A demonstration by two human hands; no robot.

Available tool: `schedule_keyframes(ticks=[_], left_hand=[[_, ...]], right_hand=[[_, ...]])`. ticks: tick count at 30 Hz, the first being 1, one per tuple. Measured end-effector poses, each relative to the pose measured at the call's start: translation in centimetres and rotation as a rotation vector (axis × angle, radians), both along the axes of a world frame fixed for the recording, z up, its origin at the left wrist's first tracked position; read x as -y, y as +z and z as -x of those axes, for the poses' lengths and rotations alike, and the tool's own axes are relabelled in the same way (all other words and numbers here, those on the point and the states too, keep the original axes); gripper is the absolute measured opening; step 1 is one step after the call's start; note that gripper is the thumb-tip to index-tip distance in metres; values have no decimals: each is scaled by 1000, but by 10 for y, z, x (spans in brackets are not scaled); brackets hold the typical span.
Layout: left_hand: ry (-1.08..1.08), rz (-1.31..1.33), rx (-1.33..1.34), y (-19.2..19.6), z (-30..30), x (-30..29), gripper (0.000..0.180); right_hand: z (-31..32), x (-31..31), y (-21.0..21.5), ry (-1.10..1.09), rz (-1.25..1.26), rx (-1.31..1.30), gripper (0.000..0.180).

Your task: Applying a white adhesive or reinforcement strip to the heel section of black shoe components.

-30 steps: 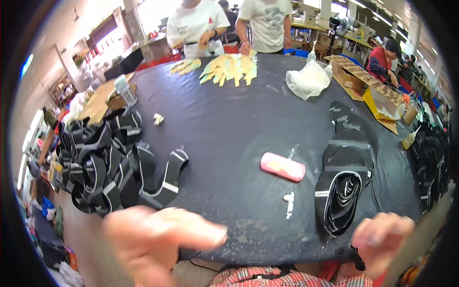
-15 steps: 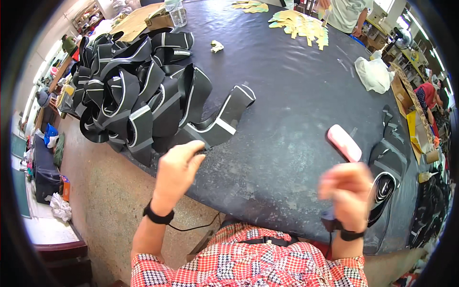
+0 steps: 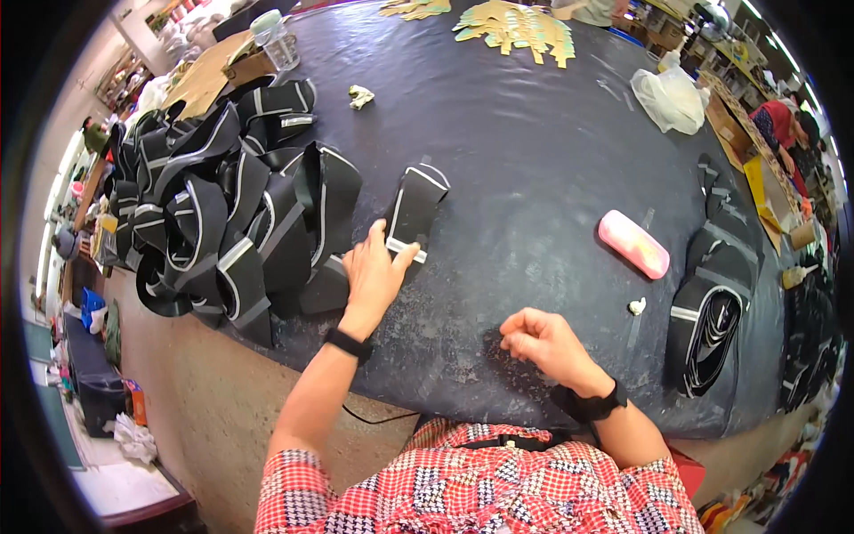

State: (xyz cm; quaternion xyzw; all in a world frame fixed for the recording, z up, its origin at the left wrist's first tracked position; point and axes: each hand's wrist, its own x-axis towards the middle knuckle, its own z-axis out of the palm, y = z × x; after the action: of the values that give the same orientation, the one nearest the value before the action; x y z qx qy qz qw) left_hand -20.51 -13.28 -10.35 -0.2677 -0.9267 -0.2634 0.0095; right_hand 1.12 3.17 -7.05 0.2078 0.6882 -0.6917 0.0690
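My left hand [image 3: 374, 278] reaches over the near end of a black fabric band [image 3: 414, 205] edged in white piping. Its fingers are spread, with index finger and thumb at either side of the white strip [image 3: 405, 249] across the band. To the left lies a large heap of similar black bands [image 3: 253, 205], looped over each other. My right hand [image 3: 550, 345] hovers above the table's near side, fingers loosely bent, thumb a little apart, nothing visible in it. A small crumpled white scrap [image 3: 637, 306] lies to its right.
On the black-covered table [image 3: 525, 205] are a pink oblong case [image 3: 633, 244], a rolled bundle of black bands [image 3: 712, 320], a white plastic bag [image 3: 672, 96] and pale yellow cut pieces [image 3: 516, 31]. A clear plastic jar [image 3: 277, 43] stands at the far left.
My left hand has moved forward and right onto the single band, which now lies apart from the heap. My right hand has moved left, away from the rolled bundle; the small white scrap now shows.
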Motion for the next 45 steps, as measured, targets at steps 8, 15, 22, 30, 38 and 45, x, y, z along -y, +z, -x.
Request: schedule_keyframes(ticks=[8, 15, 22, 30, 38, 45], left_hand=[[-267, -715, 1009, 30, 5, -37, 26], [-747, -226, 746, 62, -85, -10, 37], [-745, -207, 482, 114, -149, -43, 47], [-219, -673, 1088, 78, -208, -67, 24], [-263, -745, 1222, 91, -212, -47, 33], [-250, -757, 1303, 89, -214, -38, 40]], right_hand=[[-9, -2, -16, -31, 347, -36, 13], [-31, -39, -3, -57, 1279, -401, 48], [-53, -47, 14, -328, 1078, -577, 24], [-97, -52, -3, -232, 386, -334, 26], [-96, -63, 20, -40, -835, -851, 20], [-98, -58, 25, 123, -1022, -904, 12]])
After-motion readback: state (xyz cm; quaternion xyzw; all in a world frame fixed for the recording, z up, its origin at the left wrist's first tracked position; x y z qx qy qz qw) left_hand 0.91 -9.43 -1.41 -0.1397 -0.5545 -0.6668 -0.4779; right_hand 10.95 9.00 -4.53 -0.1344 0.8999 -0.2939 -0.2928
